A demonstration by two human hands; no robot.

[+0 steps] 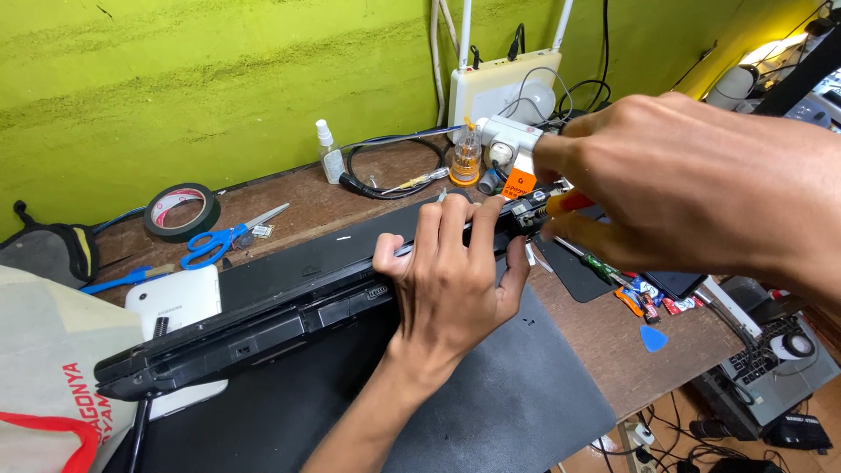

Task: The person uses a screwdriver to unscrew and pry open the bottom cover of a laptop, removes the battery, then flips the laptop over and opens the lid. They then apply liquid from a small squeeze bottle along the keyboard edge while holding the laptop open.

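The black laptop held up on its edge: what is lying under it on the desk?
A dark mat spreads under the black laptop, which the left hand grips. At the laptop's left end a white device lies partly beneath it. Anything else beneath the laptop is hidden by it.

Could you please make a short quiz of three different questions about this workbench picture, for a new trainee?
1. True or false: the left hand grips the raised edge of the black laptop.
2. Multiple choice: what lies beside the roll of dark tape on the wooden bench?
A. a hammer
B. blue-handled scissors
C. a red cup
3. Fill in: the right hand pinches a small tool with a yellow and ____ handle at the laptop's far corner.

Key
1. True; the fingers curl over the edge.
2. B.
3. Red; the tool's tip is hidden, so its kind cannot be told.
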